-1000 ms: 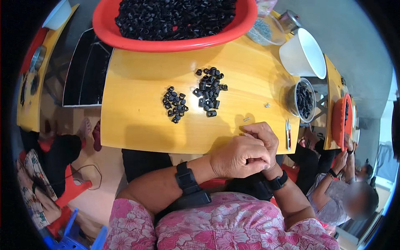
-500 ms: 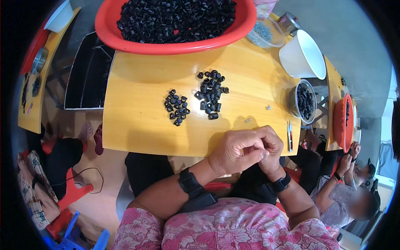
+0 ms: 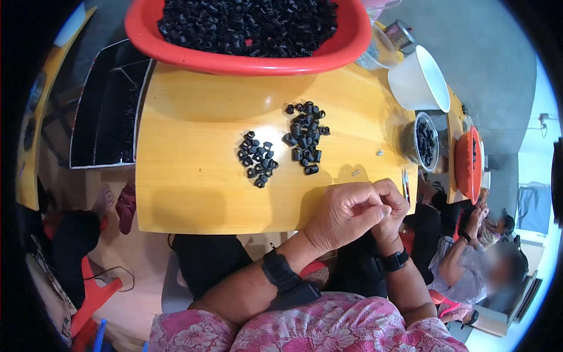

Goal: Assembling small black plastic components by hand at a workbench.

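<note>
Near the front right edge of the table, my left hand (image 3: 345, 213) and my right hand (image 3: 391, 215) meet, fingers curled and pinched together. Whatever lies between the fingertips is hidden. Beyond them on the wooden table (image 3: 199, 193) lies a small metal spring (image 3: 356, 172), with a few tiny silvery pieces (image 3: 380, 152) farther right. A pair of small snips or tweezers (image 3: 406, 184) rests just past my right hand. To the left are a loose pile of small black plastic caps (image 3: 258, 159) and a pile of larger black plastic pieces (image 3: 305, 138).
A large red basin (image 3: 246, 63) heaped with black parts stands at the back. Along the right are a clear tub (image 3: 423, 142) of black parts, a white bowl (image 3: 417, 79), a clear container (image 3: 381, 50) and a metal can (image 3: 400, 36). Another person (image 3: 463, 264) sits at right.
The view has shifted and turned slightly. Both hands stay pinched together in nearly the same pose. The piles and the spring look undisturbed.
</note>
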{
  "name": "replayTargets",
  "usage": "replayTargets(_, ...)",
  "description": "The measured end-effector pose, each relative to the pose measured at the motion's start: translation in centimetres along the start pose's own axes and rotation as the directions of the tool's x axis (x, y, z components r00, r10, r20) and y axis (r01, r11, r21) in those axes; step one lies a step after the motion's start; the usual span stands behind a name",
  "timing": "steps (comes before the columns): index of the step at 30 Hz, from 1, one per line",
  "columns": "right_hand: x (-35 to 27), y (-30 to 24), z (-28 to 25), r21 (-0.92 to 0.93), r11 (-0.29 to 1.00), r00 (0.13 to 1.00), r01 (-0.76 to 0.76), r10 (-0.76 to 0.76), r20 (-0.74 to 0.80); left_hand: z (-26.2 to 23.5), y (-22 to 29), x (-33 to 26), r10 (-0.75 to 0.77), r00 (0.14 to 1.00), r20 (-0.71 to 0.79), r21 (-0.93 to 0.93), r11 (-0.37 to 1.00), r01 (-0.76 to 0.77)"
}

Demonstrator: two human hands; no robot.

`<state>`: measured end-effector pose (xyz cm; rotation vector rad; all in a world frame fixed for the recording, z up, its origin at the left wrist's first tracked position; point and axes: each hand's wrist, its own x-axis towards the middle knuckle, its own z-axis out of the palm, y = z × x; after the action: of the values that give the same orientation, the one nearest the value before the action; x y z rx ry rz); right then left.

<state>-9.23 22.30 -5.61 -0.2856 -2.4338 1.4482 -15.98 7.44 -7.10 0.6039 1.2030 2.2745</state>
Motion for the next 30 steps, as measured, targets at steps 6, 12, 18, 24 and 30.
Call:
replayTargets(6, 3.2, -3.7, 1.6, -0.218, 0.967, 0.991, 0.13, -0.13, 0.014, -0.6, 0.7, -0.4, 0.146, 0.989, 0.001, 0.13, 0.981, -0.144)
replayTargets(12, 6.6, -5.0, 4.0, -0.284, 0.845, 0.871, 0.454, -0.355, 0.339, -1.1, 0.7, -1.5, 0.247, 0.967, -0.065, 0.161, 0.959, -0.234)
replayTargets(18, 7.2, -4.4, 6.0, -0.233, 0.882, 0.868, 0.41, -0.299, 0.396, -1.4, 1.7, -2.3, 0.259, 0.959, -0.115, 0.207, 0.95, -0.232)
replayTargets(24, 7.4, -3.6, 6.0, -0.375, 0.812, 0.862, 0.448, -0.281, 0.421, -1.6, 1.4, -2.5, 0.245, 0.962, -0.118, 0.227, 0.95, -0.214)
replayTargets(30, 7.5, -3.1, 5.7, -0.408, 0.801, 0.873, 0.438, -0.271, 0.405, -1.5, 1.2, -2.4, 0.206, 0.97, -0.131, 0.231, 0.957, -0.173)
